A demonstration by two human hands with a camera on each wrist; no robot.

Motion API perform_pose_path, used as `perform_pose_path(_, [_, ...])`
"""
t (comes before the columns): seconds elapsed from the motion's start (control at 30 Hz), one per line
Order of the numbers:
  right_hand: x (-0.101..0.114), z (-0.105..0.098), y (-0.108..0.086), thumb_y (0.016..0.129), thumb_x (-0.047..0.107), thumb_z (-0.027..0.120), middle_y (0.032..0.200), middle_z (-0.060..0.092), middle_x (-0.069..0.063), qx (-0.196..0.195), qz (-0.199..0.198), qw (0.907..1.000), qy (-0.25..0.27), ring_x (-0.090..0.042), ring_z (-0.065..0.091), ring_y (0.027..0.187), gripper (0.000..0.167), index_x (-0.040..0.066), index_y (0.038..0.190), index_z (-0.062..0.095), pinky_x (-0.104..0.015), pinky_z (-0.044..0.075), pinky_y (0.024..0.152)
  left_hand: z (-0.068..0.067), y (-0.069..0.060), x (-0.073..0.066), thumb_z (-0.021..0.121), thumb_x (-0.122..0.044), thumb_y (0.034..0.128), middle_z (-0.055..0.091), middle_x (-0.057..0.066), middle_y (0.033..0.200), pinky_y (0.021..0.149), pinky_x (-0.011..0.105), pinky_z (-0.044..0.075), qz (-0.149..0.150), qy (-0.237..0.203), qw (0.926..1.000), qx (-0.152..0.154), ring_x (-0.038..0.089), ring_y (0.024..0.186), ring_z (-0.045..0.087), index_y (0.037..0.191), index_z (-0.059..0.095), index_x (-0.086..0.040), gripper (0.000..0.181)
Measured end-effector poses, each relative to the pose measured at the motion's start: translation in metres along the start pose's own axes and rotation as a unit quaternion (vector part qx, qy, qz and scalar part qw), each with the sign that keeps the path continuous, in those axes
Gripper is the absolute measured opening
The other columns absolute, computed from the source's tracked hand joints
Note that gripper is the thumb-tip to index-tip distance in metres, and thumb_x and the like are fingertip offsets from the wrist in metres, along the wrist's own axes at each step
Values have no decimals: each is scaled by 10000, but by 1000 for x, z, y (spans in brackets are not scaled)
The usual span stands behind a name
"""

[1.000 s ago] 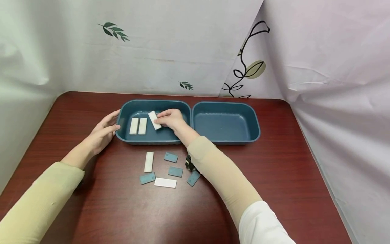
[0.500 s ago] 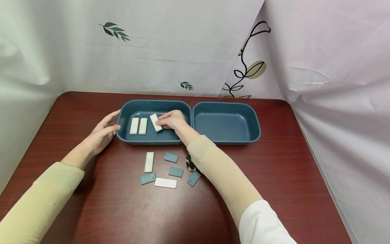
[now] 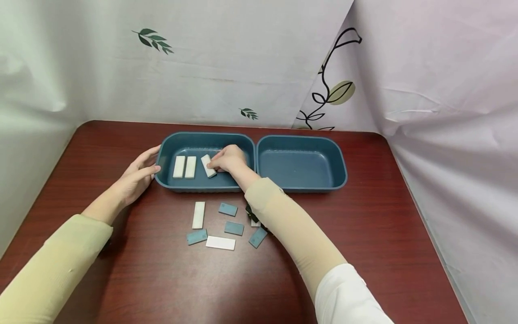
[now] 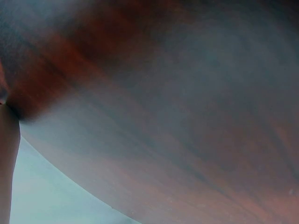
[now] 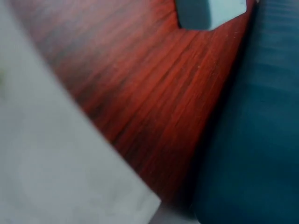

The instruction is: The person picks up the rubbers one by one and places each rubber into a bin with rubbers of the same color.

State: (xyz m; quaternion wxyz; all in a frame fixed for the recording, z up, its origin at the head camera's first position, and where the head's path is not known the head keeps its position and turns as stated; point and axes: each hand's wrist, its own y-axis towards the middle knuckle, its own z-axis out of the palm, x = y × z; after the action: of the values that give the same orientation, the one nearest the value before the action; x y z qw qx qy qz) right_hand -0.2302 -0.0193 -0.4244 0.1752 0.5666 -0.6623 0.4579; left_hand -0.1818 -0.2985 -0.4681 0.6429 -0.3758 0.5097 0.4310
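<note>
In the head view, my right hand (image 3: 231, 161) reaches into the left blue bin (image 3: 190, 183) and pinches a white rectangular block (image 3: 207, 165) between thumb and fingers. That block slants low over the bin floor; whether it touches cannot be told. To its left, inside the bin, a white block (image 3: 190, 167) and another white block (image 3: 179, 167) lie side by side. My left hand (image 3: 137, 175) rests against the bin's left end, fingers extended along the outside and thumb at the rim. The right wrist view has the bin's blue wall (image 5: 252, 140) close on the right.
A second blue bin (image 3: 301, 166) adjoins on the right. On the table (image 3: 170, 279) before the bins lie a white block (image 3: 198, 215), another white block (image 3: 220, 243) and several thin blue-grey tiles (image 3: 234, 228). One more white piece (image 3: 255, 223) is partly hidden by the right wrist camera.
My right hand has lowered the pinched white block slightly toward the near side and right inside the left bin. The left hand stays at the bin's end.
</note>
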Motion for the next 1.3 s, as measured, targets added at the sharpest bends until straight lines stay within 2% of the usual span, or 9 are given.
perform_pose_path(0.1, [0, 1, -1, 867, 218, 907, 851, 806, -35, -75, -105, 9994, -336, -45, 602, 558, 116, 113, 862, 860, -202, 537, 589, 1, 0, -1, 460, 28, 1086, 473, -116, 1517, 1038, 152, 395, 6, 3, 10000, 8, 0, 1343, 486, 1617, 373, -181, 577])
perform_pose_path(0.2, [0, 1, -1, 875, 225, 901, 860, 813, -45, -77, -174, 9989, -424, -42, 593, 554, 121, 110, 870, 861, -205, 514, 579, 1, 0, -1, 457, 31, 1085, 473, -117, 1516, 1039, 153, 397, 13, -13, 10000, 11, 0, 1345, 484, 1612, 380, -185, 574])
perform_pose_path(0.33, [-1, -1, 0, 893, 220, 886, 870, 811, -66, 53, -260, 9985, -470, -53, 605, 566, 127, 98, 912, 857, -205, 508, 574, 2, 0, 0, 456, 30, 1087, 472, -121, 1512, 1037, 148, 402, -6, -17, 10000, -5, -3, 1342, 487, 1607, 384, -189, 569])
perform_pose_path(0.47, [-2, -5, -3, 901, 183, 877, 875, 804, -85, 245, -367, 9978, -492, -78, 639, 590, 132, 73, 966, 844, -223, 552, 594, 1, 2, 0, 454, 31, 1087, 470, -115, 1518, 1040, 150, 404, -2, -13, 10000, 0, 3, 1345, 487, 1615, 376, -181, 574])
perform_pose_path(0.7, [-3, -7, -5, 907, 112, 856, 917, 808, -81, 471, -422, 9976, -277, -115, 734, 689, 134, 48, 1022, 828, -208, 596, 634, 2, 0, -1, 454, 34, 1085, 464, -108, 1533, 1050, 156, 390, 20, -48, 10000, 7, 12, 1360, 474, 1623, 372, -177, 584])
perform_pose_path(0.97, [-6, 3, -2, 901, 55, 851, 1164, 762, -155, 527, -682, 9963, 58, -266, 803, 873, 155, 2, 1042, 812, -238, 621, 647, 2, 0, -1, 451, 37, 1085, 474, -108, 1523, 1047, 154, 389, 33, -36, 10000, 0, 9, 1354, 480, 1619, 371, -169, 578])
perform_pose_path(1.3, [-4, 6, -3, 900, 7, 836, 1056, 795, -201, 586, -514, 9958, 489, -314, 804, 933, 148, -47, 1031, 796, -226, 618, 629, 1, -1, 0, 454, 37, 1084, 471, -107, 1525, 1047, 147, 390, 53, 2, 10000, -12, 6, 1357, 476, 1621, 374, -172, 581])
